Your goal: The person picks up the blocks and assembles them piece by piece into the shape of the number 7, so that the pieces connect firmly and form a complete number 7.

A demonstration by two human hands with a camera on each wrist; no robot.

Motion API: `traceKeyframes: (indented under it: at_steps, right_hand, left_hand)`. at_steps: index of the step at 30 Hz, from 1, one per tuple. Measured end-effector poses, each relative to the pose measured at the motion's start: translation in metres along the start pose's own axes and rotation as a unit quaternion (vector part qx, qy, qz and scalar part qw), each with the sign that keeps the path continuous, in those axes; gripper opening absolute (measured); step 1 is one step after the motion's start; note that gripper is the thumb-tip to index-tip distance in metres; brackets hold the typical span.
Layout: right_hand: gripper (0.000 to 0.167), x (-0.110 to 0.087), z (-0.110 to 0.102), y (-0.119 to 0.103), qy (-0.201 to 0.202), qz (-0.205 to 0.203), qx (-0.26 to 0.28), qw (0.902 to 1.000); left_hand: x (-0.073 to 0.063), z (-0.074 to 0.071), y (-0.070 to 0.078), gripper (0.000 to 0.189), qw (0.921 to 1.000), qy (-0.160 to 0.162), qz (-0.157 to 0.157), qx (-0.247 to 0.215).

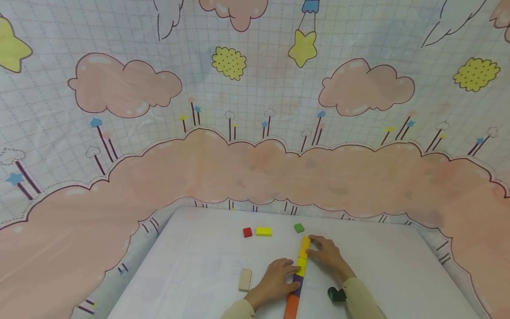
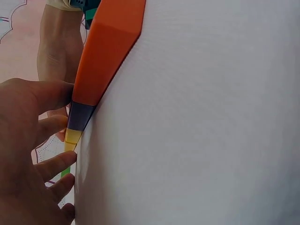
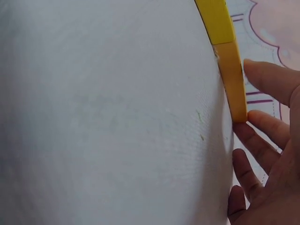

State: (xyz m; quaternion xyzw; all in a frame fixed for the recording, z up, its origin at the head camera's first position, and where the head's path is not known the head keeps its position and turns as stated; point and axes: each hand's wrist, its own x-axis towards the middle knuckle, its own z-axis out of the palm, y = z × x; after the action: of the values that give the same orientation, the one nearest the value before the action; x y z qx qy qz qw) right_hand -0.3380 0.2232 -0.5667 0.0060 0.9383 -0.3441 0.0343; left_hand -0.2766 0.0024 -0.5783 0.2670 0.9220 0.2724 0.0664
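Observation:
A straight row of wooden blocks runs away from me: orange [image 1: 291, 306], purple [image 1: 296, 291], yellow [image 1: 301, 268] and an orange-yellow block [image 1: 304, 247] at the far end. From the left side, my left hand [image 1: 275, 280] touches the row, its thumb by the purple block and fingertips by the yellow one. At the far end, my right hand [image 1: 327, 253] touches the orange-yellow block from the right. In the right wrist view, the thumb [image 3: 269, 79] lies along that block's side and the fingers reach its end corner. Neither hand wraps around a block.
Beyond the row lie a red cube [image 1: 247, 232], a yellow block [image 1: 264, 231] and a green block [image 1: 299, 227]. A plain wood block [image 1: 245, 280] is left of my left hand. A dark green curved piece [image 1: 336, 294] sits beside my right sleeve. The white table [image 1: 191, 257] meets a patterned cloth.

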Motion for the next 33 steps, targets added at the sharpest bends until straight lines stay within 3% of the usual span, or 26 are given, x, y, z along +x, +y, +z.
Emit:
traceKeyframes:
  at_steps: [11, 23, 33]
  right_hand:
    - [0.051, 0.005, -0.003, 0.002, 0.017, -0.004, 0.030, 0.9994]
    - [0.046, 0.016, -0.009, -0.013, 0.036, 0.007, 0.076, 0.9965]
    - [0.043, 0.027, -0.006, -0.018, 0.052, 0.001, 0.084, 0.9951]
  left_hand:
    - [0.000, 0.001, -0.001, 0.043, 0.9998, -0.003, -0.008, -0.018]
    - [-0.002, 0.000, 0.000, 0.042, 0.9997, -0.001, -0.009, -0.022]
    - [-0.002, -0.001, 0.002, 0.041, 0.9994, -0.007, -0.016, -0.032]
